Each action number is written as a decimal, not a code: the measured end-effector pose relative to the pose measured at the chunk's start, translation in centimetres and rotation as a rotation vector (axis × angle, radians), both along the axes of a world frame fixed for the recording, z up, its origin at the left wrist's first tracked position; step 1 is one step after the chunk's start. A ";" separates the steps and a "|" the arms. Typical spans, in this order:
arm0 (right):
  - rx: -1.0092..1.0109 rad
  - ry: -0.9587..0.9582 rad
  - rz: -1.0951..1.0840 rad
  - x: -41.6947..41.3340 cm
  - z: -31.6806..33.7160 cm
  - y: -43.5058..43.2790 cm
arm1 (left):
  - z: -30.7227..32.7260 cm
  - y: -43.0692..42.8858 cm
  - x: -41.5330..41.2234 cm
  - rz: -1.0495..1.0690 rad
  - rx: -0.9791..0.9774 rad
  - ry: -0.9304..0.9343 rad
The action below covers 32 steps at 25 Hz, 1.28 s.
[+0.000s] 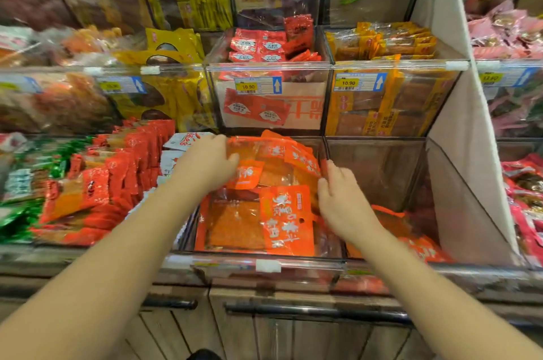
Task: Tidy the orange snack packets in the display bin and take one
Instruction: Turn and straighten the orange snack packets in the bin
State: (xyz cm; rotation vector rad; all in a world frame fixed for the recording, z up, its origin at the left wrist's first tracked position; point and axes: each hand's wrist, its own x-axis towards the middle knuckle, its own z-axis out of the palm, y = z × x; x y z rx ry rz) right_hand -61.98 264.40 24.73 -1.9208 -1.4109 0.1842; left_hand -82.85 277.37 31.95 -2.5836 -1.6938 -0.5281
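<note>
Your left grip (211, 165) curls round the orange packets (282, 159) leaning at the back of the bin (308, 260); your right grip (340, 198) touches their right edge, hold unclear; squeeze unevenly and the slick stack likely slides flat or spills over the wall.

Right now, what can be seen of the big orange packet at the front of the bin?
The packet is glossy plastic: a clear window shows a flat orange-brown sheet, beside an orange label with white characters. It lies flat at the front of the bin, its far edge under other packets. The right hand overlaps its right edge.
</note>
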 end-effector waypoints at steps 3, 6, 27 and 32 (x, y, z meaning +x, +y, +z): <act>-0.037 0.017 -0.036 -1.0 -0.8 -0.1 | 0.6 0.4 0.6 0.040 -0.157 0.165; -0.106 0.003 -0.058 -1.2 -0.6 0.0 | 1.3 0.1 2.1 0.082 -0.288 0.270; 0.379 0.445 0.171 1.3 2.0 -3.8 | -0.6 -7.0 3.2 -0.265 -0.262 -1.111; 0.321 0.560 0.290 2.1 1.5 -6.0 | -4.3 -10.3 6.5 -0.400 -0.424 -1.122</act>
